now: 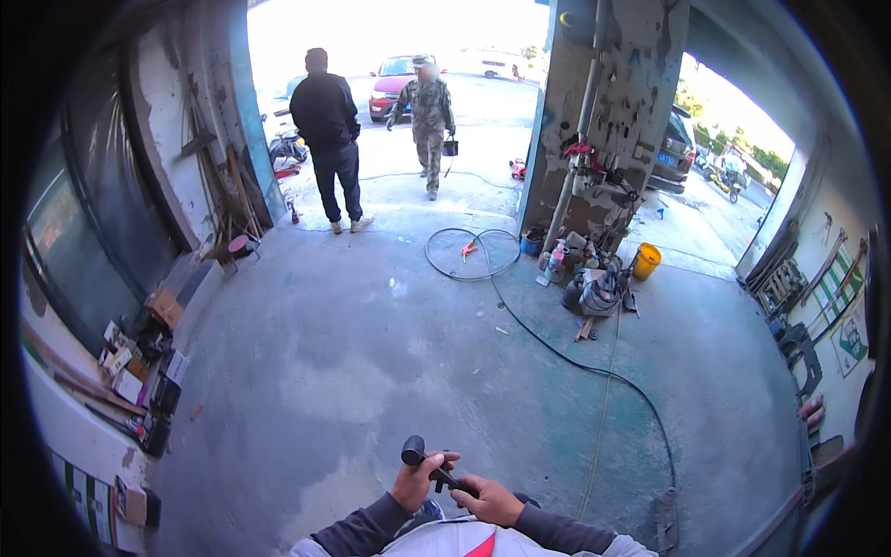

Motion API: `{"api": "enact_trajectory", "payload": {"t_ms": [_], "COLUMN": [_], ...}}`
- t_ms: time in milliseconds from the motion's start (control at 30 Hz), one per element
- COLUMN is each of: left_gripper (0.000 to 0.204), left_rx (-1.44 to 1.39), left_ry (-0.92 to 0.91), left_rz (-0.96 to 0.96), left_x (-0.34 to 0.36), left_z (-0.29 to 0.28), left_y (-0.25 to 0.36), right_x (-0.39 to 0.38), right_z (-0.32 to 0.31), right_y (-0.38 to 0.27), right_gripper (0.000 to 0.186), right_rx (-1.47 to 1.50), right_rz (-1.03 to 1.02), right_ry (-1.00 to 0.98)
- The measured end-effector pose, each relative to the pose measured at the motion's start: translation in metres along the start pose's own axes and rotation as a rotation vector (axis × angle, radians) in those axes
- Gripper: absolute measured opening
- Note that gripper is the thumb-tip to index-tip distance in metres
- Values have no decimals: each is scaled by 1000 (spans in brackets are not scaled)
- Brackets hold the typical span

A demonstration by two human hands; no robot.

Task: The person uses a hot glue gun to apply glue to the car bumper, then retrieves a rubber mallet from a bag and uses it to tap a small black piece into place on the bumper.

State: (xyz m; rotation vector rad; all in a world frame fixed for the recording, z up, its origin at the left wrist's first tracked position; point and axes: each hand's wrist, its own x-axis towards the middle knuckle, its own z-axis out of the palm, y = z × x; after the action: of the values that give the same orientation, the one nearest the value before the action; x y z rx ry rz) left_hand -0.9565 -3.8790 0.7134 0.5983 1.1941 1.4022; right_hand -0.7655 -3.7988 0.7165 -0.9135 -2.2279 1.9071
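Note:
In front of my body, at the lower edge of the view, both hands are closed on a black mallet-like tool (414,451) with a thick rounded head. My left hand (411,485) grips it just below the head, which sticks up past the fingers on the left. The fingers of my right hand (492,502) are wrapped round its lower end. Its shaft slants down to the right between the two hands, and a short dark piece shows beneath it. My fingers partly hide the shaft, so its exact kind is unclear.
A black hose (594,369) winds across the concrete floor. By the pillar (608,111) stand bottles, a machine (599,292) and a yellow bucket (647,261). Boxes (165,306) line the left wall. One person (325,111) stands at the doorway; another (430,116) walks in carrying a black case.

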Motion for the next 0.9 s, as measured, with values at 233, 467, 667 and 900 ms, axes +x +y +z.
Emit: {"api": "enact_trajectory", "payload": {"t_ms": [233, 467, 667, 900], "left_gripper": [30, 25, 23, 18], "left_rx": [-392, -418, -389, -443], "left_ry": [296, 567, 705, 845], "left_rz": [-46, 20, 151, 252], "left_x": [159, 308, 399, 491], "left_z": [-45, -70, -88, -155], "left_y": [38, 83, 125, 158], "right_x": [151, 341, 500, 686], "right_z": [-95, -228, -335, -405], "right_y": [5, 31, 31, 14], "right_gripper": [47, 59, 62, 54], "right_rx": [-76, -342, -565, -346], "right_rz": [152, 139, 98, 163], "right_ry": [-206, -275, -208, -2]}}
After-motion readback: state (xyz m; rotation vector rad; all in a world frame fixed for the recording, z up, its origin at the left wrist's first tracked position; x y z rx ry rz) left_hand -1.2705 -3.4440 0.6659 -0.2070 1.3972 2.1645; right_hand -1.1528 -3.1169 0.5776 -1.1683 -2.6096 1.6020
